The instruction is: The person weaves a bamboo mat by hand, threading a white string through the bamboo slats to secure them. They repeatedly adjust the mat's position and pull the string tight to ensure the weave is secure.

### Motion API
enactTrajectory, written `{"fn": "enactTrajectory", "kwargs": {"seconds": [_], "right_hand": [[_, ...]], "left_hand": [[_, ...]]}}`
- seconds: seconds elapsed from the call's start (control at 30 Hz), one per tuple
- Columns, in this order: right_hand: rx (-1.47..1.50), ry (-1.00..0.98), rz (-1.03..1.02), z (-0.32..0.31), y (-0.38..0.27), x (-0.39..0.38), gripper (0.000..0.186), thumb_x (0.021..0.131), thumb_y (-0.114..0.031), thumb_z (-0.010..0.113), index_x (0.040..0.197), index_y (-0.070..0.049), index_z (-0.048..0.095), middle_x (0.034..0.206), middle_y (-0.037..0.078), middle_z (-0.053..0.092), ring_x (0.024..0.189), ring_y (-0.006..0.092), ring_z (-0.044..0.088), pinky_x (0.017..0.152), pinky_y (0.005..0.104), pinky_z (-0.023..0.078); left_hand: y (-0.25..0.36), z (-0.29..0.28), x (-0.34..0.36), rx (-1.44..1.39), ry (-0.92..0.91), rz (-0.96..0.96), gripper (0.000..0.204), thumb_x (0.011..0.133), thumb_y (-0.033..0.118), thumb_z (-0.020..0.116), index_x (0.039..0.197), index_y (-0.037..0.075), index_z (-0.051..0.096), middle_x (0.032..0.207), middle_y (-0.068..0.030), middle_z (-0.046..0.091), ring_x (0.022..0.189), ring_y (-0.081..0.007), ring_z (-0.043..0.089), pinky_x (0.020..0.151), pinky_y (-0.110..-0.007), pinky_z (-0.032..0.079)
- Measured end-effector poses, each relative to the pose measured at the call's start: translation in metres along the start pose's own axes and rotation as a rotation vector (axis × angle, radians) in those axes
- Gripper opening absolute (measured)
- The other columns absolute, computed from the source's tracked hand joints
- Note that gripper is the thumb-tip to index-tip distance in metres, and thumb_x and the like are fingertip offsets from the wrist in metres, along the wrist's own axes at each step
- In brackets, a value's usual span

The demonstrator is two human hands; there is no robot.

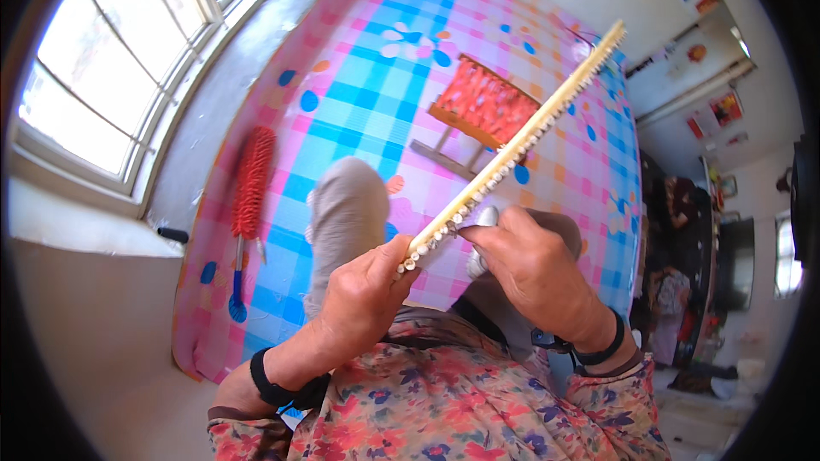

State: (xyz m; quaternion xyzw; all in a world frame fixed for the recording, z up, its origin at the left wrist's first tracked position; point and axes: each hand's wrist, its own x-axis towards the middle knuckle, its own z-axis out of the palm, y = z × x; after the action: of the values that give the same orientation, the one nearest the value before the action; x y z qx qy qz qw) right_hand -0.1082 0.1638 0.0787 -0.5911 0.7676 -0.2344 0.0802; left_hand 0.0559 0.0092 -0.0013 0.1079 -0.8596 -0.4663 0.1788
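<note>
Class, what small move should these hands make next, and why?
Perhaps the right hand should shift slightly up the strip: it is beside pale knobs near the lower end, where the left hand grips, and more run beyond it.

This looks like a room in a home: a wide bed spread with flowery checks, a window left of the bed, pictures right of the bed.

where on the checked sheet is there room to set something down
One wide bare patch of checked sheet lies between the red brush and the red-topped wooden frame, beyond the grey trouser leg. Another lies between the studded stick and the sheet's right edge. Crowded: where left hand, right hand and stick come together.
</note>
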Motion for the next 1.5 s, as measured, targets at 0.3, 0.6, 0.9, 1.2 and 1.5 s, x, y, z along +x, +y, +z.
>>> {"fn": "enactTrajectory", "kwargs": {"seconds": [0.3, 0.6, 0.9, 1.2, 1.5], "right_hand": [[0.692, 0.329, 0.506, 0.049, -0.007, -0.124, 0.020, 0.098, -0.001, 0.059, 0.116, 0.003, 0.065, 0.106, 0.011, 0.059, 0.081, 0.0171, 0.066, 0.066, 0.0275, 0.058], [0.803, 0.378, 0.552, 0.076, -0.003, -0.144, 0.018, 0.100, -0.003, 0.056, 0.110, 0.009, 0.065, 0.111, 0.014, 0.059, 0.085, 0.0213, 0.067, 0.065, 0.0298, 0.061], [0.750, 0.264, 0.552, 0.061, -0.003, -0.137, 0.017, 0.100, -0.005, 0.057, 0.106, 0.008, 0.066, 0.101, 0.014, 0.063, 0.074, 0.0215, 0.069, 0.064, 0.0299, 0.057], [0.458, 0.179, 0.548, 0.050, -0.002, -0.142, 0.014, 0.097, -0.006, 0.063, 0.104, 0.004, 0.067, 0.086, 0.010, 0.065, 0.067, 0.0165, 0.065, 0.061, 0.0290, 0.049], [0.099, 0.215, 0.407, 0.043, -0.004, -0.135, 0.025, 0.082, -0.001, 0.075, 0.106, -0.002, 0.070, 0.106, 0.019, 0.066, 0.095, 0.0347, 0.067, 0.081, 0.0384, 0.054]], "left_hand": [[0.012, 0.040, -0.007, 0.410, -0.221, 0.541, 0.047, 0.088, 0.011, 0.058, 0.129, -0.011, 0.050, 0.126, -0.0267, 0.060, 0.116, -0.0361, 0.062, 0.094, -0.043, 0.053], [0.010, 0.044, -0.009, 0.440, -0.319, 0.607, 0.047, 0.089, 0.014, 0.057, 0.127, -0.013, 0.052, 0.127, -0.0293, 0.060, 0.117, -0.0386, 0.062, 0.095, -0.044, 0.052], [0.009, 0.039, -0.009, 0.362, -0.302, 0.561, 0.042, 0.087, 0.008, 0.060, 0.123, -0.013, 0.053, 0.126, -0.0276, 0.060, 0.116, -0.0376, 0.062, 0.097, -0.044, 0.051], [0.012, 0.042, -0.010, 0.326, -0.276, 0.539, 0.047, 0.086, 0.013, 0.061, 0.126, -0.011, 0.053, 0.125, -0.0271, 0.059, 0.116, -0.0383, 0.061, 0.096, -0.044, 0.051], [0.014, 0.039, -0.006, 0.286, -0.274, 0.535, 0.044, 0.085, 0.010, 0.065, 0.124, -0.008, 0.056, 0.126, -0.0234, 0.062, 0.115, -0.0361, 0.063, 0.098, -0.043, 0.051]]}}
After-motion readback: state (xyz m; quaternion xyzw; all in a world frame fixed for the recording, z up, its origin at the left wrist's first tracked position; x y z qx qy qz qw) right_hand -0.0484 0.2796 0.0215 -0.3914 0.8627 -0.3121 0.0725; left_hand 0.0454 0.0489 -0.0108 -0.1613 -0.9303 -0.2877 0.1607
